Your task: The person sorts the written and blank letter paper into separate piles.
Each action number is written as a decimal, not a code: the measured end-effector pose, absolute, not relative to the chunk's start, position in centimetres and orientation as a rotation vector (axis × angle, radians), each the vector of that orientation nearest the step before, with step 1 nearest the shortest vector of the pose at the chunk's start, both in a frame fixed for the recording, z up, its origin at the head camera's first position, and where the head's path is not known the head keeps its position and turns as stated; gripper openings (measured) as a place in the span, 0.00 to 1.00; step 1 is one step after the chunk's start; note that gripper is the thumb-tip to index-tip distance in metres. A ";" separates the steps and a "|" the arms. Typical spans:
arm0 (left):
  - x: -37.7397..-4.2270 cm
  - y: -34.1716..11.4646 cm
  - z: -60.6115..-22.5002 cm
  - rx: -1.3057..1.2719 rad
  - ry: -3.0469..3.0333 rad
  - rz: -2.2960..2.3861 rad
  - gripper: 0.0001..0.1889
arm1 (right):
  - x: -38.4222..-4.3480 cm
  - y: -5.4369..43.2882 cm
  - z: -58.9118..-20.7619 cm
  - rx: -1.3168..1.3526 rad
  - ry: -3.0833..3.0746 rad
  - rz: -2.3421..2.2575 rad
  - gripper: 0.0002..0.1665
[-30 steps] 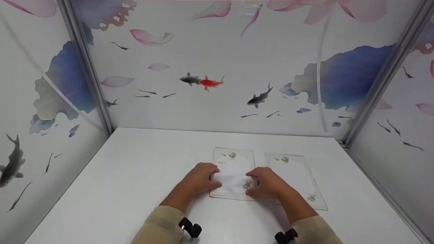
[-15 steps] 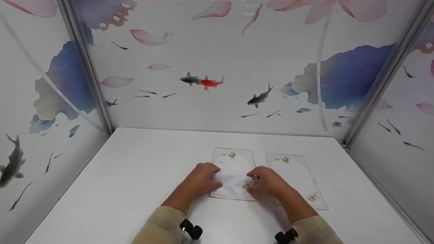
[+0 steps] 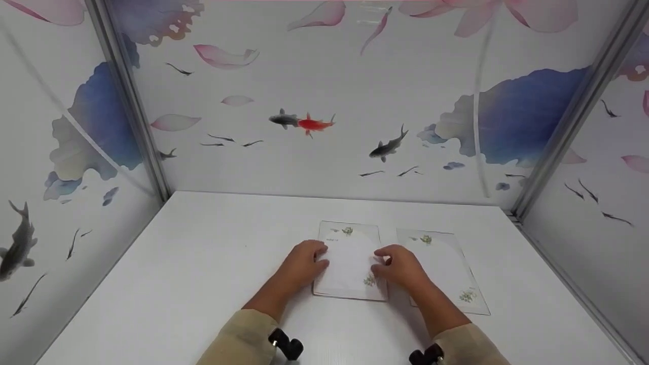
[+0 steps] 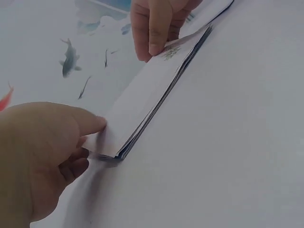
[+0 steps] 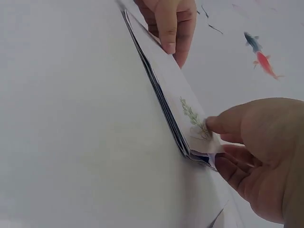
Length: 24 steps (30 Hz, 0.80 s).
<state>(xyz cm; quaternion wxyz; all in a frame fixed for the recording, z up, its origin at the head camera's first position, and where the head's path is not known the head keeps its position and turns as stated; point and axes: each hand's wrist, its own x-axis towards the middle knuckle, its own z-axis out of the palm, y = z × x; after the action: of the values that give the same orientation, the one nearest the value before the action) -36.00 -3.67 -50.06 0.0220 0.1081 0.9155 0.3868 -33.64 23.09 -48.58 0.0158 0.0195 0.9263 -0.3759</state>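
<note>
A thin stack of stationery paper (image 3: 350, 258) lies on the white table, printed with small green plants and a short line of writing near its top left. Its layered edges show dark in both wrist views. My left hand (image 3: 300, 264) pinches the left edge, its thumb (image 4: 92, 121) on the top sheet and its fingers beneath the edge. On the opposite side, my right hand (image 3: 404, 267) pinches the right edge, thumb (image 5: 223, 121) beside a printed green sprig (image 5: 192, 114). A corner of the stack stands slightly parted by the right fingers in the right wrist view.
Just right of the stack lies a second piece of matching stationery (image 3: 440, 268), partly covered by my right forearm. White panels printed with fish and petals wall in the table (image 3: 213, 243) at the back and both sides.
Both hands have slid a little away from me along the stack's edges. The top sheet, which bulged and creased near its lower part, now lies flatter.
</note>
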 end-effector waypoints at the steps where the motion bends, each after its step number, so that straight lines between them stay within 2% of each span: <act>1: -36.0 -3.5 -50.0 0.270 2.828 1.255 0.24 | -33.7 23.1 -48.6 0.099 2.862 -1.230 0.28; 5: -36.1 -3.0 -49.8 0.025 2.769 1.451 0.26 | -33.7 23.0 -48.5 0.242 2.770 -1.424 0.38; 8: -35.9 -2.7 -49.7 -0.059 2.721 1.523 0.26 | -33.7 22.9 -48.5 0.291 2.708 -1.508 0.42; 16: -35.9 -2.6 -49.9 -0.060 2.657 1.620 0.24 | -33.7 22.9 -48.4 0.358 2.673 -1.581 0.27; 24: -36.2 -2.9 -50.0 -0.102 2.630 1.657 0.24 | -33.9 22.9 -48.4 0.387 2.626 -1.612 0.25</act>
<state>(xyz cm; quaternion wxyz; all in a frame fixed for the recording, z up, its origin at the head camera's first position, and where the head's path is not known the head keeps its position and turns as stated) -36.24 -2.87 -50.02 0.0157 -0.0327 0.8455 0.5328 -33.90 22.91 -48.38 0.0181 0.1247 0.8455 -0.5189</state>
